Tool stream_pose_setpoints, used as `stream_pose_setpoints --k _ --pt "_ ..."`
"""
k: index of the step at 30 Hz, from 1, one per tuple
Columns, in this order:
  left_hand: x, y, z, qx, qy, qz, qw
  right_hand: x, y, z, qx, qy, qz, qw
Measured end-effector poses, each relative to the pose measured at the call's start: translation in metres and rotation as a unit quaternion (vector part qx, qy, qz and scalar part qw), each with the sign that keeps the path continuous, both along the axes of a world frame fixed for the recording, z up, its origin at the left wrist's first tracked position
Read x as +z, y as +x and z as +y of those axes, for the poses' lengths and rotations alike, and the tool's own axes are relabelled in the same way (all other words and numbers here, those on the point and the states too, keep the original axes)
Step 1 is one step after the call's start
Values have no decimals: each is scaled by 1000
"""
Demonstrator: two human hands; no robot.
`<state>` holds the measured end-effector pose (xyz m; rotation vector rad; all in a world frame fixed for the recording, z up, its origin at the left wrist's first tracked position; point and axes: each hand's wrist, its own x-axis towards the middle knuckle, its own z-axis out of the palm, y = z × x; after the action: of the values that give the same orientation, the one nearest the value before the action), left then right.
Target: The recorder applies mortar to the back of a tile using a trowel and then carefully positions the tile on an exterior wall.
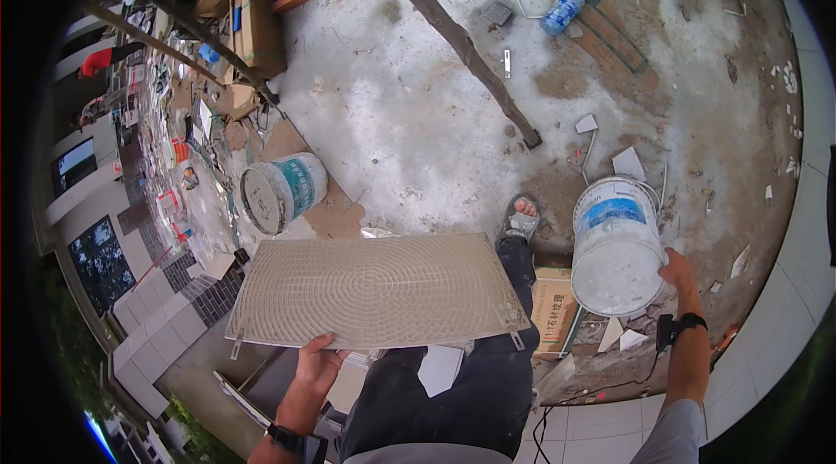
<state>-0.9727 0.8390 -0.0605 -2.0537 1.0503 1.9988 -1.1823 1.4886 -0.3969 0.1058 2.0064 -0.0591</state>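
Note:
My left hand (318, 368) grips the near edge of a rectangular beige tile (374, 285), whose back shows concentric ridges and has small metal clips near the lower corners. The tile lies across the front of my legs, tilted. My right hand (677, 272) holds the right edge of a dusty white bucket (615, 268) with a blue label band. My sandaled foot (521, 216) shows beside the bucket, and a printed cardboard box (551, 312) lies just below it, partly hidden by my leg.
Another bucket (274, 194) lies tilted at left. A long wooden pole (444, 33) crosses the dusty floor. A blue-labelled water bottle (564, 11), broken tile pieces and cardboard lie about. Cables run at lower right. A person in red (97, 60) is at the far left.

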Motion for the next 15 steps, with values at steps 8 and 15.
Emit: stream_pose_setpoints --k 8,15 --pt "-2 59 -8 85 26 51 995 4 29 -55 86 52 -88 991" --pt "-5 163 -47 167 52 89 981 42 36 -117 120 73 -40 989"
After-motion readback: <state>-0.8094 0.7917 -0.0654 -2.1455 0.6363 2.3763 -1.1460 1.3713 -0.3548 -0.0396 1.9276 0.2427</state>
